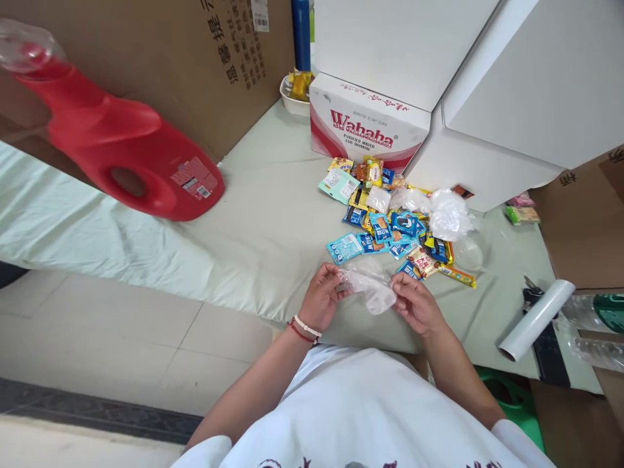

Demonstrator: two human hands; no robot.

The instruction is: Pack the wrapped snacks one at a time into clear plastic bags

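My left hand (320, 298) and my right hand (414, 302) both pinch a thin clear plastic bag (371, 286), holding it between them just above the near edge of a pale green sheet (234, 221). The fingers of each hand are closed on the bag's edges. Just beyond the bag lies a heap of small snack packets (390, 224), blue, yellow and orange, with a crumpled clear bag (448, 213) on its right side. A bead bracelet and red cord circle my left wrist.
A red detergent jug (121, 153) lies on its side at the left. A Wahaha carton (365, 127) and white boxes (487, 97) stand behind the packets. A roll of white film (536, 320), plastic bottles and brown cardboard are at the right. Tiled floor is at lower left.
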